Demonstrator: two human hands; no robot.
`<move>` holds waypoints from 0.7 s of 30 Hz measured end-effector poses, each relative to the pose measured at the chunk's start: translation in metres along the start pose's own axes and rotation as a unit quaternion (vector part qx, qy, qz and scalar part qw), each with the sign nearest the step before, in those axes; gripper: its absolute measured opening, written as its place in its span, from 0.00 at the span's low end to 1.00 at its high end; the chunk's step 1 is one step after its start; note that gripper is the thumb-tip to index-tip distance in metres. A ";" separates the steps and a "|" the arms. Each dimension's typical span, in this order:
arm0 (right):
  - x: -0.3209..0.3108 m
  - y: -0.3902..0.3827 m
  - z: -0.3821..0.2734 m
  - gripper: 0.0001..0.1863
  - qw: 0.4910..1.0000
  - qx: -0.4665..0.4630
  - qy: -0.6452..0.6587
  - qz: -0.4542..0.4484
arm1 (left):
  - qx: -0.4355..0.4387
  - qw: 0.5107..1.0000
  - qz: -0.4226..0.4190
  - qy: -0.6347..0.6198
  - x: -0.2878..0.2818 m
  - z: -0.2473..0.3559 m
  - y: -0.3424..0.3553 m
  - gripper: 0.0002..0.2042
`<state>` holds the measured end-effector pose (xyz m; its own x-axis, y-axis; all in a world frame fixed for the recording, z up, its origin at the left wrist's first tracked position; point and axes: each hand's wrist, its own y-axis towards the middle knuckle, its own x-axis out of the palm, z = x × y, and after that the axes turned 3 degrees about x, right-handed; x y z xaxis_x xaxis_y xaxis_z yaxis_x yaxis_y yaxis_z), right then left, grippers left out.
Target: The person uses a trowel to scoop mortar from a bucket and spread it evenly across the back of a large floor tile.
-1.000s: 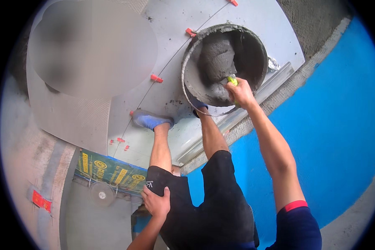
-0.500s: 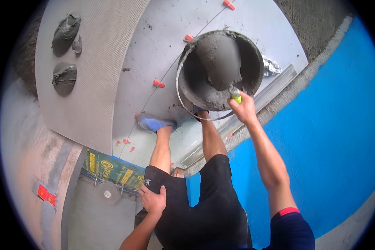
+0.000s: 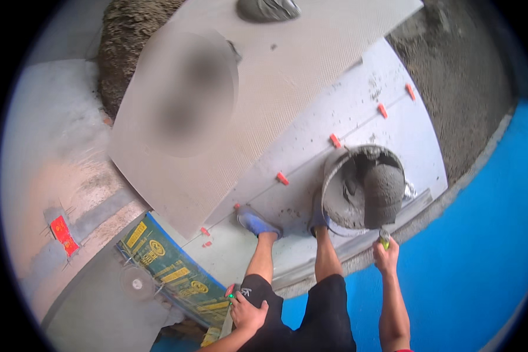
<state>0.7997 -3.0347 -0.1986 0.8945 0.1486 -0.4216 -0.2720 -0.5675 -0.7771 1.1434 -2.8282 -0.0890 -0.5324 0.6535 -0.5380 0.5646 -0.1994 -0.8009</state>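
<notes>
My right hand [image 3: 387, 255] grips a trowel by its yellow-green handle [image 3: 384, 239]; its blade carries a thick grey mass of mortar [image 3: 382, 193] at the right of the mortar-coated bucket [image 3: 341, 199]. The bucket stands on pale tiles [image 3: 293, 152] near my blue shoes [image 3: 257, 224]. Red clips [image 3: 334, 141] line a tile seam. My left hand [image 3: 246, 314] rests on my black shorts, fingers apart; a small red-and-green thing beside its fingertips is unclear.
A large ridge-backed tile [image 3: 293, 70] at upper left bears a grey lump [image 3: 267, 9] and a blurred patch. Rough mortar floor [image 3: 463, 76] lies upper right, a blue coated surface [image 3: 452, 252] right, a green printed board [image 3: 170, 264] and pale concrete [image 3: 47, 152] left.
The view has swung, bringing more of the ridged tile into sight and putting the bucket lower right. The trowel with its mortar has shifted to the bucket's right side.
</notes>
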 end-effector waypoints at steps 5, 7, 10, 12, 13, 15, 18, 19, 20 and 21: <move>0.022 -0.018 -0.066 0.08 0.997 -0.066 -0.035 -0.013 | 0.001 0.999 -0.031 -0.020 -0.013 -0.012 0.002 0.44; 0.039 -0.023 -0.101 0.09 0.993 -0.101 -0.058 -0.024 | 0.012 0.999 -0.022 -0.028 -0.009 -0.022 0.004 0.45; 0.073 -0.031 -0.176 0.10 0.978 -0.166 -0.087 -0.090 | 0.014 0.998 -0.033 -0.050 -0.005 -0.032 0.008 0.46; 0.102 -0.030 -0.217 0.10 0.959 -0.222 -0.137 -0.114 | 0.017 0.997 -0.036 -0.065 -0.012 -0.038 0.008 0.46; 0.123 -0.030 -0.238 0.11 0.946 -0.255 -0.161 -0.118 | 0.015 0.997 -0.038 -0.072 -0.013 -0.042 0.008 0.46; 0.166 -0.037 -0.276 0.13 0.905 -0.348 -0.232 -0.073 | 0.013 0.997 -0.023 -0.067 -0.009 -0.050 0.007 0.46; 0.234 -0.040 -0.304 0.12 0.811 -0.500 -0.289 0.091 | 0.016 0.993 -0.049 -0.109 -0.014 -0.059 0.011 0.46; 0.260 -0.033 -0.308 0.11 0.772 -0.542 -0.298 0.149 | 0.017 0.991 -0.053 -0.119 -0.017 -0.062 0.012 0.45; 0.287 -0.028 -0.314 0.11 0.786 -0.514 -0.316 0.132 | 0.020 0.990 -0.059 -0.129 -0.018 -0.064 0.012 0.45; 0.311 -0.020 -0.323 0.11 0.800 -0.486 -0.333 0.116 | 0.022 0.988 -0.056 -0.143 -0.017 -0.065 0.014 0.45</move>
<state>1.1982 -3.2383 -0.1635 0.3843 0.1622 -0.9088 0.2898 -0.9559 -0.0480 1.2010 -2.7941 -0.0738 -0.7493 0.4424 -0.4928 0.4672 -0.1742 -0.8668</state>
